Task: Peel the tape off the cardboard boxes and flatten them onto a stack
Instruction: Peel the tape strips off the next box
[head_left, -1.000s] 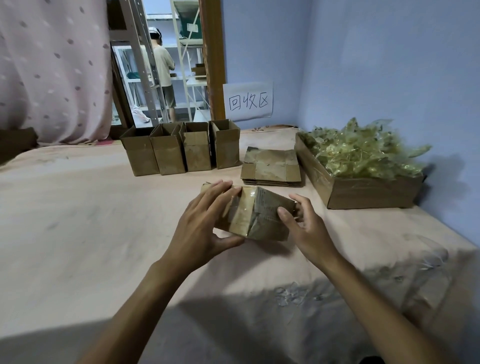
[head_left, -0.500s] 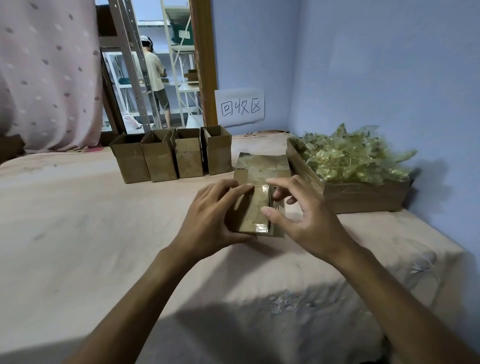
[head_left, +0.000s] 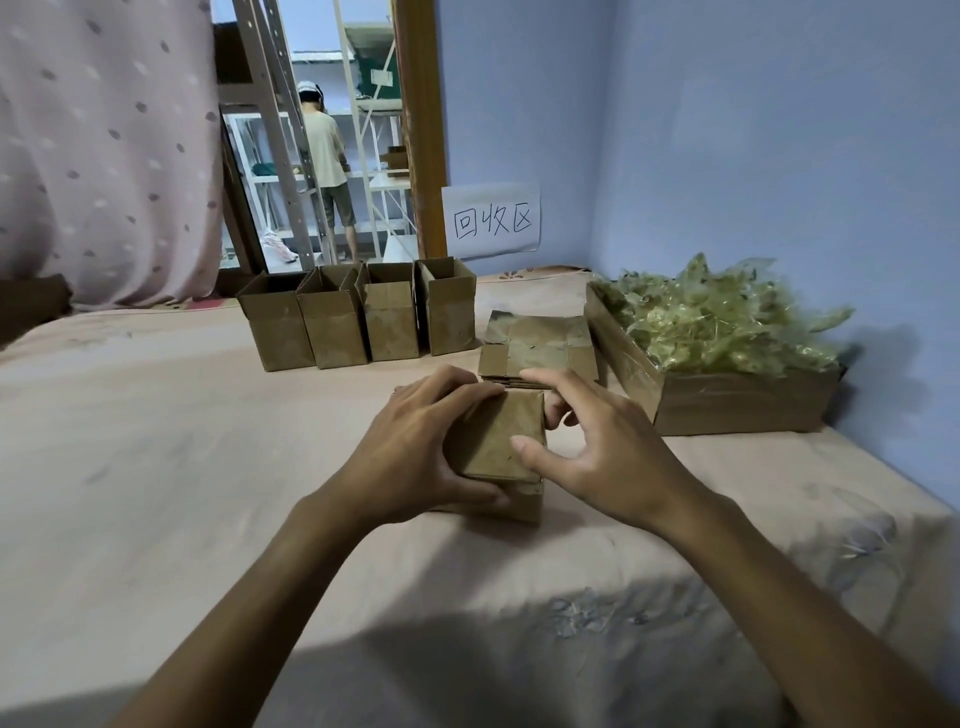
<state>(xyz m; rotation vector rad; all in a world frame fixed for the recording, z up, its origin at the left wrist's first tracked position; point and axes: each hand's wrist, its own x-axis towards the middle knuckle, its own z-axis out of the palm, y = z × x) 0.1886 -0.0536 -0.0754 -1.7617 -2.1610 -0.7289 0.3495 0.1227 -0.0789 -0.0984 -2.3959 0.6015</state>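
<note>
Down on the cloth-covered worktop (head_left: 182, 441) now, clamping the small box (head_left: 498, 441) from its left side with the left hand (head_left: 415, 447): fingers over the far top edge, thumb along the near lower edge, a full holding grip. Arching the right hand (head_left: 597, 447) over the box's right side, thumb tip laid on the top face near the right edge, fingers curled past the far right corner. Cannot tell a pinch from a mere touch there, nor make out any tape end under those fingers.

Holding the box dead between the 2 hands, touching both, long axis seemingly pointing away from the body toward the flattened stack (head_left: 540, 348) just beyond. Judging this step as a hunt for a tape edge along the right side: nearer work for the right hand, steadying for the left. Probably calling for a peel away from the left hand's hold, rightward or upward.

Beyond, lined up to the stack's left, 4 open boxes (head_left: 358, 317). To its right, a cardboard tray (head_left: 727, 400) heaped with crumpled tape (head_left: 727, 327), nearer the right hand for dropping a strip. Plenty left to do, going by that row.
</note>
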